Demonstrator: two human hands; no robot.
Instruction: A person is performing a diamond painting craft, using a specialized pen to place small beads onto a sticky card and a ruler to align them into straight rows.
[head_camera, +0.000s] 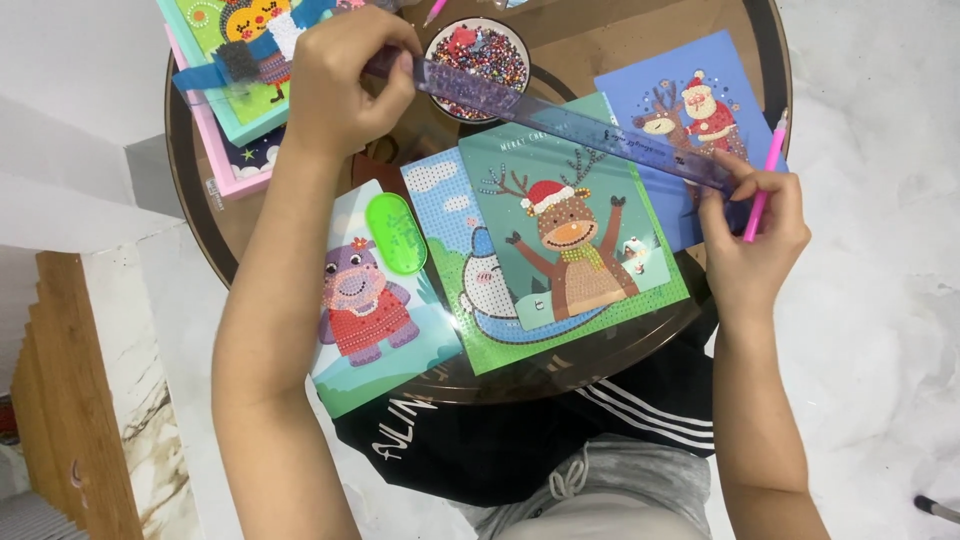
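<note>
Fingers of the left hand (345, 85) are curled down over one end of a long, see-through purple ruler (570, 125), pinching it from above near a small bowl of beads (480, 55). At the other end the right hand (755, 225) pinches the ruler between thumb and forefinger, and the same hand also keeps a pink pen (765, 180) tucked against its fingers, tip pointing up and away. So both hands are closed on the ruler, one at each end.

It runs on a slant across the round table (200, 200) — high at the left, lower at the right — lying over the top edge of the reindeer picture (570, 250) and crossing the blue Santa picture (690, 110) behind it. Whether it rests flat on the cards or is held just above them is hard to tell.

By the look of it the ruler is thin plastic: light, fairly stiff along its length but likely to flex if pressed in the middle, and smooth enough to slide on the glossy cards. An end grip like this one suits it best; a firm press downward would probably be needed to stop it skating.

Nearby lie a hippo picture (370, 300) with a green tray (395, 232) on it, and a snowman picture (470, 270) partly under the reindeer one.
</note>
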